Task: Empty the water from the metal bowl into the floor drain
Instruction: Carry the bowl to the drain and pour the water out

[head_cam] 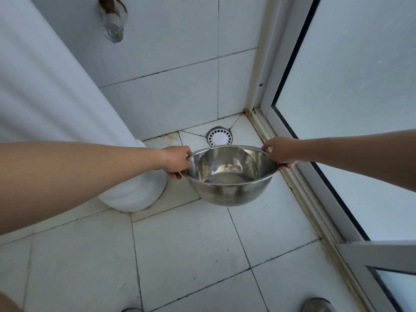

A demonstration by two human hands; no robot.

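In the head view, the metal bowl (229,174) is held above the tiled floor by opposite sides of its rim, with the left hand (176,162) and the right hand (280,152) each curled round the edge. A shallow pool of water (231,178) is seen in its bottom. The floor drain (218,137) lies just beyond the far rim, about midway between the hands, so a forward tip is judged necessary.

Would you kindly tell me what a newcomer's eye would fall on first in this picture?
First the shiny metal bowl at centre, held above the tiled floor with a little water in it, the left hand and right hand gripping opposite sides of its rim. Next the round white floor drain just beyond it in the corner, and the thick white pipe at left.
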